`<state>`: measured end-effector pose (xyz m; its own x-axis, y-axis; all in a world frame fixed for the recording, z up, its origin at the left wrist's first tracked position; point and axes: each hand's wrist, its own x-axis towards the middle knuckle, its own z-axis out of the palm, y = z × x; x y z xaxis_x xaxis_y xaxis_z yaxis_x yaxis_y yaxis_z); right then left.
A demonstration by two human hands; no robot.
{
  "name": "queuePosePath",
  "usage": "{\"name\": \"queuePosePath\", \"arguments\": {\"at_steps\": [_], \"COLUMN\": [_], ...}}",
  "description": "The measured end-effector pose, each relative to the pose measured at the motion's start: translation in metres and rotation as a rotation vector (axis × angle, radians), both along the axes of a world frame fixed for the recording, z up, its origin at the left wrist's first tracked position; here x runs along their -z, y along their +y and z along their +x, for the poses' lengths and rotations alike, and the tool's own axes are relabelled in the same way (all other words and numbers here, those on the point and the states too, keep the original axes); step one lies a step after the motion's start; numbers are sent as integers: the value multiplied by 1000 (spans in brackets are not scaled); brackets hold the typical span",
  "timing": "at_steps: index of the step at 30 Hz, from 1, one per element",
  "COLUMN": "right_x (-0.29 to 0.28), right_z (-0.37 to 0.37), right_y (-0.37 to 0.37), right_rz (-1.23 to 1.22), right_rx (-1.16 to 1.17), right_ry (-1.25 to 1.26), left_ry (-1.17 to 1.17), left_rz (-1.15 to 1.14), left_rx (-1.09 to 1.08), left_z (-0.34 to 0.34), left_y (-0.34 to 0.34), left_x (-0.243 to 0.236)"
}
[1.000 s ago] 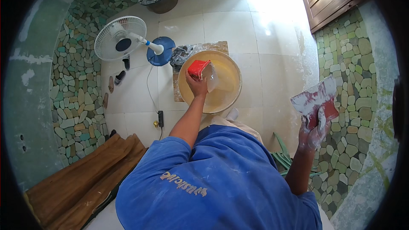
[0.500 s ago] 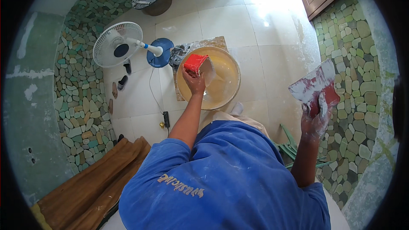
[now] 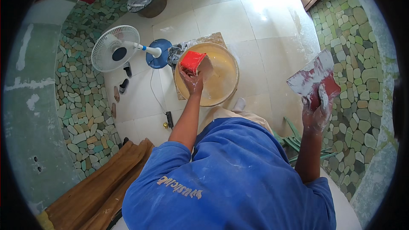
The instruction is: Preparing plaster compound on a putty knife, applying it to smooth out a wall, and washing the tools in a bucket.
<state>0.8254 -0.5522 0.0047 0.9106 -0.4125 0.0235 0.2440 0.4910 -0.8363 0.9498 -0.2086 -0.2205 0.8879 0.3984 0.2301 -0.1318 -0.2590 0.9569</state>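
Note:
My left hand [image 3: 194, 84] is closed around a small red plastic container [image 3: 191, 61], tilted with its mouth toward the right. The container is held over a round yellow basin [image 3: 237, 76] with cloudy liquid in it. Out to the right, away from the basin, my right hand [image 3: 316, 117] grips a wide, flat scraper [image 3: 316, 73]. White plaster smears the scraper's blade and its dark red part. Plaster also coats the fingers of that hand.
Beside the basin lies a grey crumpled bag [image 3: 175, 53] on a board [image 3: 216, 39]. A white fan [image 3: 115, 49] with a blue base [image 3: 159, 61] stands left, its cord on the tiles. Farther back is a lidded tub [image 3: 153, 6]; brown boards [image 3: 93, 183] lie lower left.
The whole view has shifted slightly. Both hands keep their grips, with the red container still tilted over the basin and the scraper still held out at the right.

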Motion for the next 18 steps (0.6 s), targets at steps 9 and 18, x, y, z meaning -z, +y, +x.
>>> {"name": "queuePosePath", "arguments": {"at_steps": [9,18], "right_x": [-2,-9], "right_z": [-4,-5], "right_y": [4,14], "right_rz": [12,16], "right_rx": [27,139], "right_ry": [23,132], "left_ry": [30,-46], "left_rz": [130,375], "left_rx": [-8,15], "left_z": [-7,-12], "left_y": [0,-2], "left_x": [-5,-28]}}
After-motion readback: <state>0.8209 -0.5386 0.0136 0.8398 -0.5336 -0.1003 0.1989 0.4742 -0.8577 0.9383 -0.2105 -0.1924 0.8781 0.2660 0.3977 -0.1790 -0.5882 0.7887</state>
